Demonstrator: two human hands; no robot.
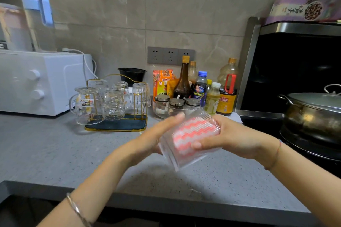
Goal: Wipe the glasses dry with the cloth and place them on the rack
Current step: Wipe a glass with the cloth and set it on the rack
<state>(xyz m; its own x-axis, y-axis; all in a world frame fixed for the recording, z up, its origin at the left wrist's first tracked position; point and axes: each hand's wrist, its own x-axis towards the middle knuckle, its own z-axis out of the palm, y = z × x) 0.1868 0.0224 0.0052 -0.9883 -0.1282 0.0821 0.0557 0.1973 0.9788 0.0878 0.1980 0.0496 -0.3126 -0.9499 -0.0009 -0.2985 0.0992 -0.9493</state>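
A ribbed glass (pixel 184 155) is held tilted above the counter (pixel 55 153) at the centre of the frame, with a pink-and-white cloth (pixel 191 132) stuffed inside it. The right hand (pixel 232 136) grips the glass, thumb across its side and fingers curled round its far end. The left hand (pixel 158 134) presses against the glass's left side with fingers nearly straight; its thumb is hidden. At centre left stands the gold wire rack (pixel 118 125) with upturned glasses (pixel 113 105). Sauce bottles (pixel 184 83) stand behind the hands, and a pot (pixel 313 112) sits at the right edge.
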